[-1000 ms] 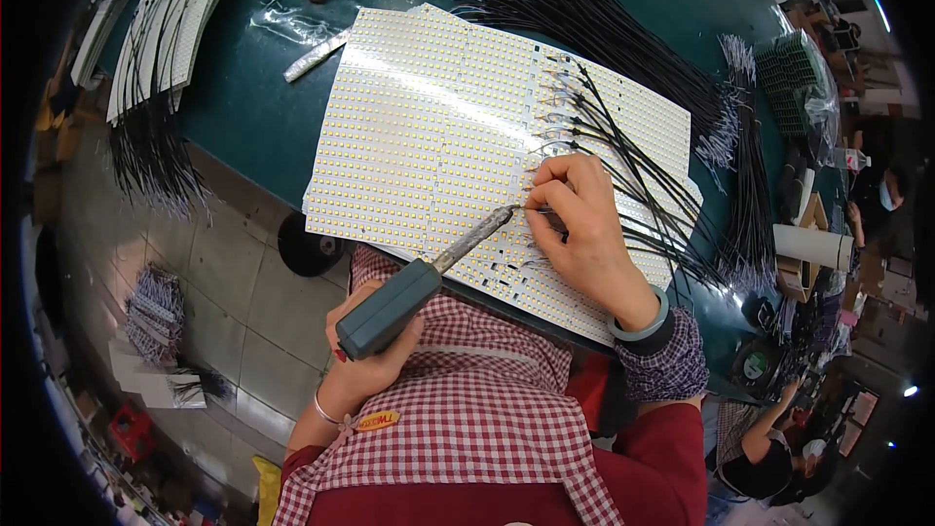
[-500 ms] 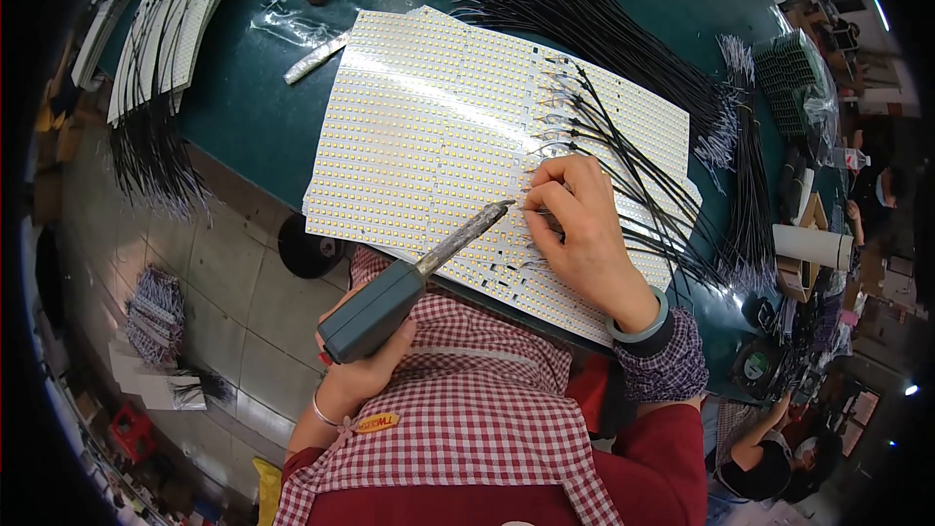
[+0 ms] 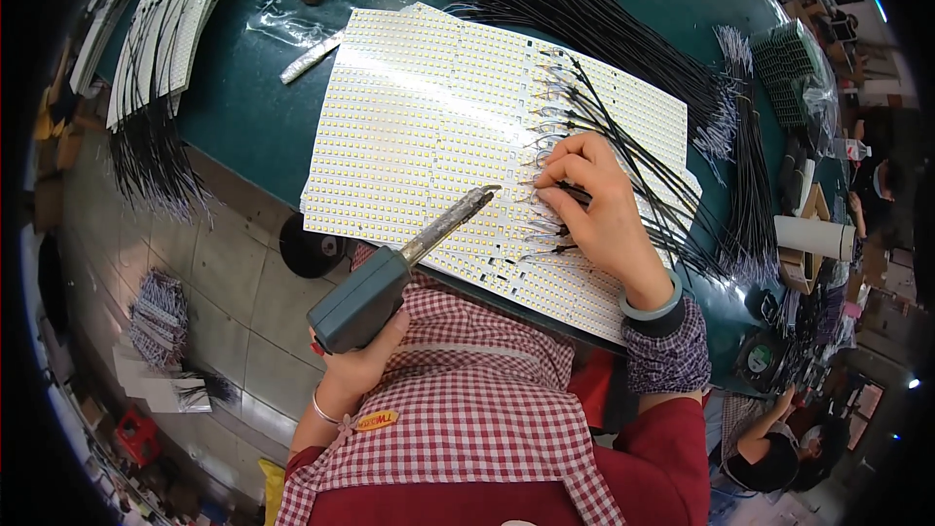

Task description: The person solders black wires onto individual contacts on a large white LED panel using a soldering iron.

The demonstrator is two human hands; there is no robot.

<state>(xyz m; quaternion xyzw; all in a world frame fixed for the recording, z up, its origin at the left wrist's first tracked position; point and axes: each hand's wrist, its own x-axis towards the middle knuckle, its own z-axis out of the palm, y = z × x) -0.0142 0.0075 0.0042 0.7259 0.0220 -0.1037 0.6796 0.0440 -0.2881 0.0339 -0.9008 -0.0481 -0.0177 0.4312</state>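
One iron (image 3: 358,302) sits wrapped in my left fingers (image 3: 392,333); my right fingers (image 3: 570,171) pinch closed on a wire (image 3: 578,194), seemingly to steady it.

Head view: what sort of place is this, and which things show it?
Probably an electronics assembly workshop: a soldering iron, LED-dotted white boards and a bundle of black wires suggest it.

Soldering iron (image 3: 390,278): grey, angled | LED boards (image 3: 419,127): white, overlapping | black wires (image 3: 631,151): across boards
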